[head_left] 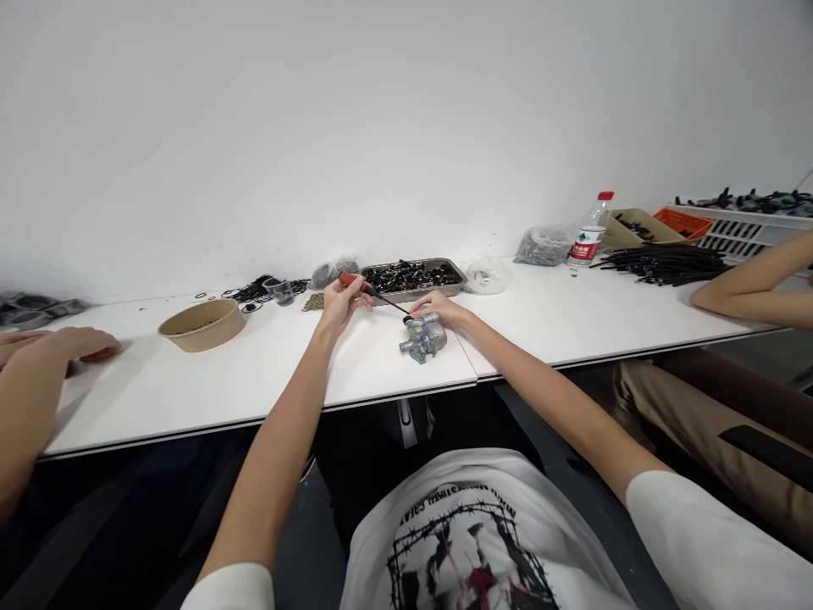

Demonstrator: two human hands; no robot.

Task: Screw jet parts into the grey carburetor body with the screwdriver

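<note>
White wall behind; long white desk (254,381) running the width of the room. Near the desk's front edge, at the seam between two tops, sits a grey metal pump body (423,339). The person's left hand (340,302) is closed around the red handle of a screwdriver (372,293), the shaft slanting down so the tip meets the top of the pump body. Right hand (441,307) rests on the part's top, fingers curled against it; whether it truly clamps cannot be told. Toward the back edge: metal tray (445,268) of black parts, tan paper bowl (203,326) further left, water bottle (590,233) and black tubes (666,263) to the right. A co-worker's hand (76,343) lies flat at the left end; another's forearm (749,284) at the right end.
</note>
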